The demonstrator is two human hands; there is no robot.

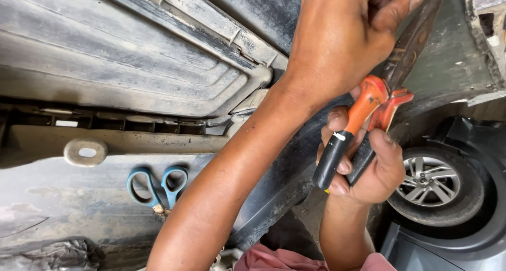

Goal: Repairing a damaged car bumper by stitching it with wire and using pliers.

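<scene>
My right hand [377,171] grips the orange-and-black handles of a pair of cutting pliers [352,131], jaws pointing up. The jaws meet a dark, rusty strip [414,44] that runs up along the edge of a dusty black panel. My left hand [342,34] reaches across above the pliers, and its fingers pinch that strip near the top. My left forearm crosses the middle of the view and hides part of the panel.
Blue-handled scissors [158,186] lie on the dirty grey panel [79,207] at lower left. A metal ring eyelet [84,152] sticks out above them. A ribbed black plastic cover [132,55] fills the upper left. A car wheel [429,181] sits at lower right.
</scene>
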